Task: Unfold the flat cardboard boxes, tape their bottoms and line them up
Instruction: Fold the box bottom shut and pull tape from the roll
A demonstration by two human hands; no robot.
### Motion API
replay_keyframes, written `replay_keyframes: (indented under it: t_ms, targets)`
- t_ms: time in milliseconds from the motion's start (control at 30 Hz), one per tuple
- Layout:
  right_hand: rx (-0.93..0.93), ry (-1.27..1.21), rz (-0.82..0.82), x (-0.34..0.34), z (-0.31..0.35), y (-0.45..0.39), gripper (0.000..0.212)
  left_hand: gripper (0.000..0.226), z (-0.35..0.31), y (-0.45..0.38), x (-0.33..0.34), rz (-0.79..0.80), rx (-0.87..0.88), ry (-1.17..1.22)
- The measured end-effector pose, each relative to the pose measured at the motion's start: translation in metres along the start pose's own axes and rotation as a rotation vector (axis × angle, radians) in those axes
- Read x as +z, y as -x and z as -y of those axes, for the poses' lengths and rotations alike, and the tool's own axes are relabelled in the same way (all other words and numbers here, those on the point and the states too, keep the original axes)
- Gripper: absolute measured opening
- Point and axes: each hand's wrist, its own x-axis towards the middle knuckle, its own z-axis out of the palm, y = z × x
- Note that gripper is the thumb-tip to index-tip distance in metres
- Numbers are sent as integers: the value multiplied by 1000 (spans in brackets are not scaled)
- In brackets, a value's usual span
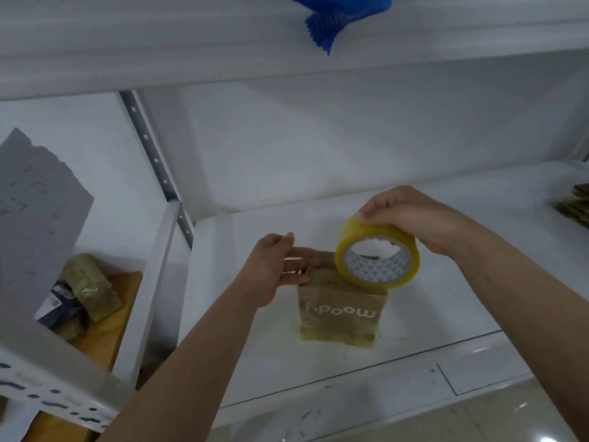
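Cardboard box (342,309) stands on the white shelf (446,282), printed side facing the camera, tape bands across it | left hand (274,269) touches the box's upper left corner, fingers extended | right hand (411,218) grips the yellow tape roll (377,253) at the box's top edge | flat cardboard stack (573,204) far right on the shelf

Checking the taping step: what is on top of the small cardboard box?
The tape roll, held by the right hand, sits on the cardboard box; left hand fingers touch its top edge. The seam beneath is hidden.
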Motion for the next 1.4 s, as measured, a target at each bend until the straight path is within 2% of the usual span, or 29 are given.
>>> replay_keyframes:
  t_ms: [100,200,433,700,833,967,1133,1300,1400]
  targets:
    - [15,52,-4,2,-2,-1,18,20,1,-1,-2,-94,68,-27]
    - [3,84,-1,5,0,-2,18,21,0,-5,-11,-213,164,-206]
    - [-39,114,-53,17,1,-1,26,25,7,-12,-38,-344,170,-368]
    - [-100,89,-58,30,-2,-4,31,25,45,-14,-35,-316,-11,-325]
    - [-112,88,-83,35,-5,-7,32,17,70,-17,-16,-213,-207,-303]
    - [-115,81,-108,38,-9,-8,30,19,87,-18,-1,-232,-325,-219]
    - [-107,70,-118,36,-11,-8,28,21,102,-16,3,-282,-254,-161]
    - [-114,112,-133,37,-12,-8,32,9,120,-12,0,-299,-209,-198]
    - [-103,127,-129,37,-12,-10,33,9,106,-19,-15,-380,-67,-262]
